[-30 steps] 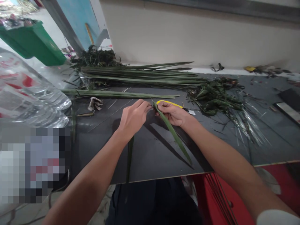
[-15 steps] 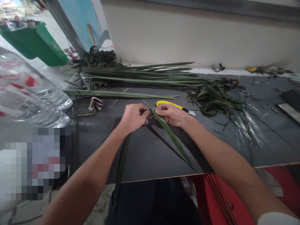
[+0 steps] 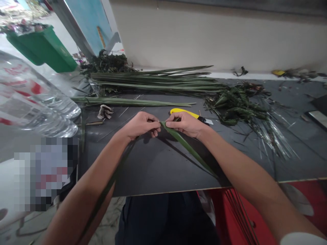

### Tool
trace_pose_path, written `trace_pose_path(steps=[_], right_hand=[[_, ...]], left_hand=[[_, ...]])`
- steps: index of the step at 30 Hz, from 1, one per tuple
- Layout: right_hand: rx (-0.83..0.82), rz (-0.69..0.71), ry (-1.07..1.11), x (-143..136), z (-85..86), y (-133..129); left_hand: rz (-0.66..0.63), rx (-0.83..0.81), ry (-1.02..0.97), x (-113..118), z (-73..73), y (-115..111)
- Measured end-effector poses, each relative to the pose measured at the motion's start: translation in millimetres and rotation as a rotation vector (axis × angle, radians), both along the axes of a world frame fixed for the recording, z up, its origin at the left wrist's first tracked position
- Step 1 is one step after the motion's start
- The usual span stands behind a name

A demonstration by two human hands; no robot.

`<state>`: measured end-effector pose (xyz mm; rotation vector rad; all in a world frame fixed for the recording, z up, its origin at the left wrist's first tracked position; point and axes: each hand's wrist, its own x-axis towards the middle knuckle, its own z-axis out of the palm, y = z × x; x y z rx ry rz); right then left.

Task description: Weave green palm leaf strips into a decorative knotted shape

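Between my two hands is a long green palm leaf strip (image 3: 187, 145), pinched by both sets of fingertips. My left hand (image 3: 143, 126) is closed on its folded end, and a strip trails from it down along my left forearm. My right hand (image 3: 184, 123) is closed on the strip just beside the fold, and the broad blade slants from there toward the table's front edge. A thin wire or stem tip shows at the left fingertips; which one I cannot tell. Just behind my right hand lies a yellow utility knife (image 3: 185, 111) with its blade out.
Long leaf strips (image 3: 153, 81) lie across the back of the dark table (image 3: 163, 170). To the right sits a pile of braided leaf pieces (image 3: 233, 105) with thin wires. Large water bottles (image 3: 38, 98) and a green bin (image 3: 47, 47) are at left. A red stool (image 3: 230, 211) stands below.
My left hand has tilted and lowered slightly, with its trailing strip swinging left over my forearm. The fold has shifted a little left and down, and the right-hand blade lies a bit flatter.
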<state>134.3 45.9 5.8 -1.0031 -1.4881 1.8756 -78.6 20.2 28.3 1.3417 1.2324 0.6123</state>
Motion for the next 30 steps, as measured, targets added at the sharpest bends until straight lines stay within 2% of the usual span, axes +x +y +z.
trace_pose_path(steps=[8,14,18,21,26,30], right_hand=[[0.122,-0.146,0.092,-2.1,-7.8,5.3],[0.144,-0.357,0.179,1.1,-12.7,16.4],[0.138,-0.437,0.192,2.0,-15.8,20.5],[0.141,-0.483,0.200,1.4,-18.0,22.1],[0.120,-0.512,0.224,-1.1,-19.8,21.8],[0.143,-0.472,0.200,-4.2,-19.5,17.5]], left_hand=[[0.074,-0.009,-0.152,-3.5,-4.5,0.8],[0.284,-0.083,-0.285,-1.3,-1.7,1.3],[0.344,-0.139,-0.337,-4.0,1.8,2.8],[0.293,-0.165,-0.369,-8.3,1.9,2.4],[0.056,-0.195,-0.441,-5.8,-0.9,-3.1],[0.002,-0.161,-0.518,5.6,-1.6,-8.8]])
